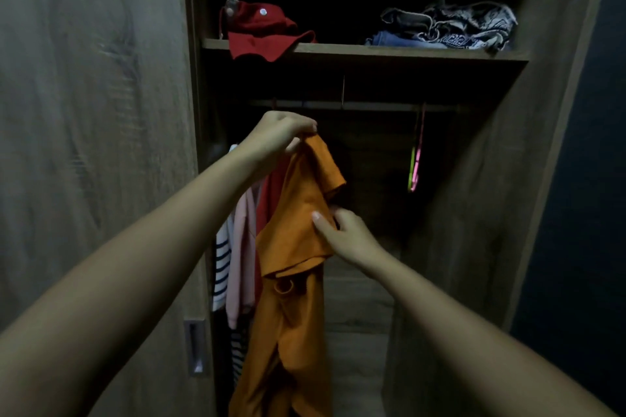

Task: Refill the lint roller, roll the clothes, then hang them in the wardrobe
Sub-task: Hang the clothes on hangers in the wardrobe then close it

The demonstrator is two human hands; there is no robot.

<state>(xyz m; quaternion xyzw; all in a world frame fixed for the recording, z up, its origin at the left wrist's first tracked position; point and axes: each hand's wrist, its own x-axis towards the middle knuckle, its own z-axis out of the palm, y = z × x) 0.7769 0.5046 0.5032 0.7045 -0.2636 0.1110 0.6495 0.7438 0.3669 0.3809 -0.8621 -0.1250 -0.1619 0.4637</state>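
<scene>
An orange garment [294, 234] hangs down in the open wardrobe, just below the rail [355, 106]. My left hand [281, 134] pinches its top, at the shoulder, right under the rail. My right hand [345, 235] grips the fabric lower down on the garment's right side, near the sleeve. I cannot make out a hanger inside the garment. No lint roller is in view.
A red top [271, 200], a pink one [242, 247] and a striped one [222, 267] hang left of the orange garment. Empty pink and green hangers [416, 162] hang at the rail's right. The shelf [406, 52] above holds a red cap [264, 30] and folded clothes [447, 25]. The sliding door [101, 145] stands at left.
</scene>
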